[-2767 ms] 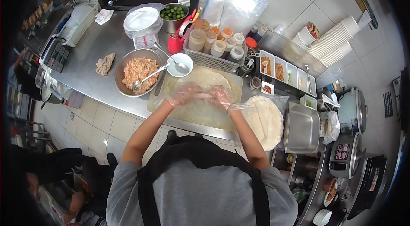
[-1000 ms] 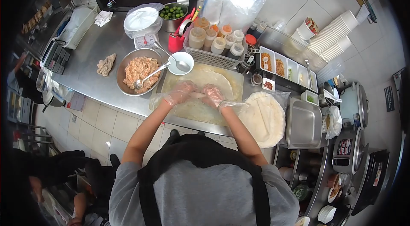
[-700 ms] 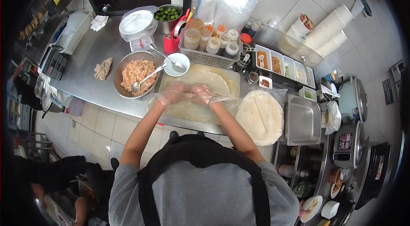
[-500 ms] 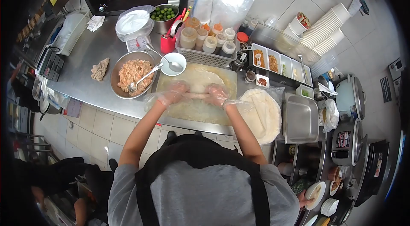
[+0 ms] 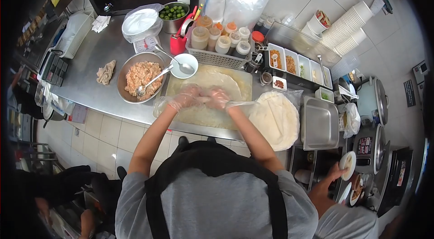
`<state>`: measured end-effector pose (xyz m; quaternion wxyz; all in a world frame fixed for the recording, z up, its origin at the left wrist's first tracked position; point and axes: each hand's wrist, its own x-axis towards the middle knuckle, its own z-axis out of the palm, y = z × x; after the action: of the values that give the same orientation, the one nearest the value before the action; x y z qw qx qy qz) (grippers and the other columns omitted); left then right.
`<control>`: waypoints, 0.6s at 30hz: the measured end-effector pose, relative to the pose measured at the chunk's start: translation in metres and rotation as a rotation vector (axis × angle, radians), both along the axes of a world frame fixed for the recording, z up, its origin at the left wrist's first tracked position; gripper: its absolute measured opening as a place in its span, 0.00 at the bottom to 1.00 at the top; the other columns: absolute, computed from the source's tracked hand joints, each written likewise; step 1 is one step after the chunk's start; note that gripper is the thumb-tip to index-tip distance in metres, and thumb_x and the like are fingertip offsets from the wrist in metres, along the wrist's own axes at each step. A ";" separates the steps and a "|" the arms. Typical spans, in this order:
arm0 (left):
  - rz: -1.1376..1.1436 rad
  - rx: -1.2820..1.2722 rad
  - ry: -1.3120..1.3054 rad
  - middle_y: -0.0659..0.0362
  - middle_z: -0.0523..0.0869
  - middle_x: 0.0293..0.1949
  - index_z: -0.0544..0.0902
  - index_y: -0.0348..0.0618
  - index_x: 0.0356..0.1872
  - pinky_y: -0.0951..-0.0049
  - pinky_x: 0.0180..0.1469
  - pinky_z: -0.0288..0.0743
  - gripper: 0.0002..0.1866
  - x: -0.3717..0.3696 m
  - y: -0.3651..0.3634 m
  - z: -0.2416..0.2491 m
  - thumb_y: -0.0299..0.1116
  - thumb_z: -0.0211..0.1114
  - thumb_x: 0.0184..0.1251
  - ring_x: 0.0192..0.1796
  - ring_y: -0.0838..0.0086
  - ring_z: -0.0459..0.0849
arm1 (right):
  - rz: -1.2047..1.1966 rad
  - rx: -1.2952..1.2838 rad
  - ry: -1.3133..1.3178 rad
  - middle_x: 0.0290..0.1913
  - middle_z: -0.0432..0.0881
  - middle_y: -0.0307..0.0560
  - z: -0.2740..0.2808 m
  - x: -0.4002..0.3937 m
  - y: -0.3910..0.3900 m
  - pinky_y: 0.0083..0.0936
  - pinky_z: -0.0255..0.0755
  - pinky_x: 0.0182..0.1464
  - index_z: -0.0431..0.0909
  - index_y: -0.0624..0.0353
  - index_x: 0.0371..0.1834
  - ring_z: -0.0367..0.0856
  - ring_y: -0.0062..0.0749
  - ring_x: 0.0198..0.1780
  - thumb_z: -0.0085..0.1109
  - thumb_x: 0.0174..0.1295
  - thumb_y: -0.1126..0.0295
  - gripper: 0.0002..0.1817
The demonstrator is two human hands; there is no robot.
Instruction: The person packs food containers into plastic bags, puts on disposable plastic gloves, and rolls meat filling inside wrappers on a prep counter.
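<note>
Both my hands wear clear plastic gloves and meet over a greasy, translucent cutting board [image 5: 217, 120]. Between my left hand [image 5: 187, 96] and my right hand [image 5: 216, 98] lies a pale wrapper roll [image 5: 204, 100], mostly covered by the fingers. My fingers are curled onto it from both sides. Just beyond, a thin round wrapper [image 5: 226, 83] lies flat on the board. A stack of round wrappers [image 5: 274, 121] sits by my right forearm. To the left stands a metal bowl [image 5: 121, 89] of pinkish minced filling [image 5: 143, 76] with a spoon in it.
A white bowl [image 5: 193, 62] with a spoon stands behind the board, next to a basket [image 5: 217, 59] of sauce bottles. An empty metal tray [image 5: 320, 124] is at right. At lower right, a co-worker's hand [image 5: 335, 172] holds a white bowl [image 5: 347, 166].
My hands have moved closer together, the right one shifting left along the roll. At lower right, the co-worker's arm has come further into view, raising a white bowl.
</note>
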<state>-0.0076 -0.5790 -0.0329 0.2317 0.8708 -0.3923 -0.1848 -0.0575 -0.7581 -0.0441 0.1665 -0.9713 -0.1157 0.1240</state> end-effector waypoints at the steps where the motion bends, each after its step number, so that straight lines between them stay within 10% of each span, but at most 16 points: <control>1: -0.010 -0.002 0.006 0.53 0.81 0.37 0.81 0.40 0.36 0.61 0.51 0.70 0.20 0.002 -0.001 -0.003 0.38 0.74 0.41 0.46 0.58 0.77 | 0.008 0.024 -0.037 0.45 0.78 0.55 -0.002 0.003 0.011 0.39 0.73 0.51 0.78 0.61 0.37 0.77 0.49 0.49 0.66 0.45 0.57 0.21; 18: -0.103 -0.002 -0.057 0.53 0.80 0.38 0.81 0.44 0.38 0.61 0.51 0.70 0.18 -0.005 0.009 -0.002 0.36 0.72 0.42 0.46 0.58 0.78 | -0.081 0.034 0.018 0.43 0.78 0.51 0.018 -0.031 -0.034 0.38 0.70 0.52 0.80 0.53 0.36 0.75 0.46 0.50 0.66 0.42 0.62 0.16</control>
<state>-0.0130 -0.5701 -0.0349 0.2113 0.8542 -0.4432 -0.1712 -0.0887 -0.7919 -0.0264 0.1887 -0.9711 -0.0769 0.1240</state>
